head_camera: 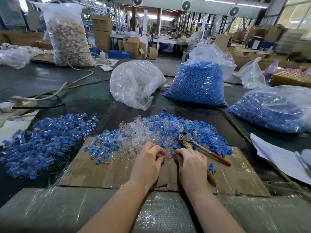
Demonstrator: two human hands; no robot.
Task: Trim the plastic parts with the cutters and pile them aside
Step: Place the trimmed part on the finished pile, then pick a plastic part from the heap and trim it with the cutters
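A heap of clear plastic parts (134,132) mixed with blue plastic parts (202,130) lies on a cardboard sheet (104,172). My left hand (148,160) and my right hand (191,162) meet at the near edge of the heap, fingers curled round a small clear part (168,154) between them. The cutters (200,145), with red handles, lie on the heap just right of my right hand, untouched. A separate pile of assembled blue-and-clear parts (45,140) sits to the left.
Behind the heap stand a clear bag of clear parts (134,83) and a bag of blue parts (196,84); another blue-filled bag (272,110) lies at right. A power strip with cables (18,103) is at left, white papers (276,157) at right.
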